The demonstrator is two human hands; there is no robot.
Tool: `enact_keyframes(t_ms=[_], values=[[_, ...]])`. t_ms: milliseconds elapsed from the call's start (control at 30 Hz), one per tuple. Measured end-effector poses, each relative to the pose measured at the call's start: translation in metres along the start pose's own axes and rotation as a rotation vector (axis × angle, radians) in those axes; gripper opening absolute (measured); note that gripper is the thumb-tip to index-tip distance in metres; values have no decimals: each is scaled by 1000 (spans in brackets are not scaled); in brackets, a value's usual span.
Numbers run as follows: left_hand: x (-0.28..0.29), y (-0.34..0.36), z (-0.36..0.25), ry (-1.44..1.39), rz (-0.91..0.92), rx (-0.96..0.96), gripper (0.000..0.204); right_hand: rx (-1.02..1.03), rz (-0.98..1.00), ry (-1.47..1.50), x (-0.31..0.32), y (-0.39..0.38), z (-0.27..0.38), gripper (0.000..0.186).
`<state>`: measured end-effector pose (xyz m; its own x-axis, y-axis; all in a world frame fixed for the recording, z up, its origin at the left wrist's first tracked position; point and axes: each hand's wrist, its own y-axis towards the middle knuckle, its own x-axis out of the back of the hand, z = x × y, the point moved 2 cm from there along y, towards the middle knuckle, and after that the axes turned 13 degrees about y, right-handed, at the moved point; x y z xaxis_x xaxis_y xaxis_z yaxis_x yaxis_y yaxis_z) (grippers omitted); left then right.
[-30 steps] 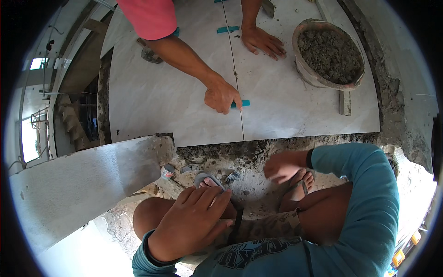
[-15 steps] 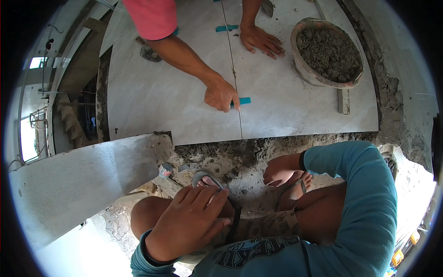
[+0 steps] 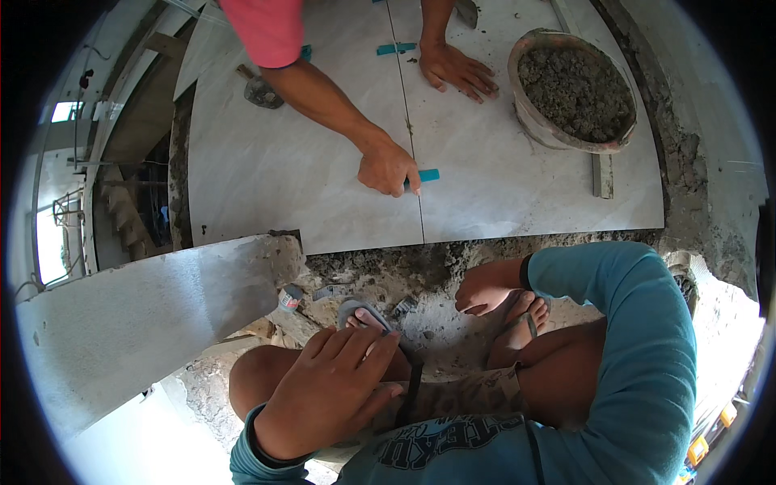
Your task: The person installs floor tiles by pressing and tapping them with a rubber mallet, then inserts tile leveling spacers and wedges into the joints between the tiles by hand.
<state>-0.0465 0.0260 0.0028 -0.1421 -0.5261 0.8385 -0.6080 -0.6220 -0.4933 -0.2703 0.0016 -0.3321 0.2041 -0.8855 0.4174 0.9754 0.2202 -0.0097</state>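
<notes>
My left hand (image 3: 331, 396) rests over my left knee, open, its fingers stretched out and holding nothing. My right hand (image 3: 487, 286) hangs from a bent wrist above my right foot, its fingers curled in loosely with nothing visible in them. Ahead, another person in a pink sleeve leans over large pale floor tiles (image 3: 299, 186). That person's one hand (image 3: 388, 168) presses a teal tile-levelling wedge (image 3: 428, 175) on the joint between two tiles. Their other hand (image 3: 459, 71) lies flat on the right tile. A second teal wedge (image 3: 396, 49) sits farther along the joint.
A bucket of wet mortar (image 3: 574, 93) stands on the right tile, with a grey bar (image 3: 603, 176) by it. A trowel (image 3: 263, 92) lies on the left tile. At left is a pale slab (image 3: 162, 311); a small can (image 3: 290, 297) sits on the rough ground (image 3: 428, 319).
My right hand has shifted slightly left and up. My left hand stays put, and the other person's hand remains on the teal wedge.
</notes>
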Motion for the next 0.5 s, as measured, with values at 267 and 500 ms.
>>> enact_keyframes(t_ms=[267, 500], values=[[1, 2, 0, 14, -1, -10, 58, -25, 35, 0, 0, 0, -1, 22], [0, 3, 1, 12, -11, -13, 58, -7, -20, -21, 11, -3, -3, 21]])
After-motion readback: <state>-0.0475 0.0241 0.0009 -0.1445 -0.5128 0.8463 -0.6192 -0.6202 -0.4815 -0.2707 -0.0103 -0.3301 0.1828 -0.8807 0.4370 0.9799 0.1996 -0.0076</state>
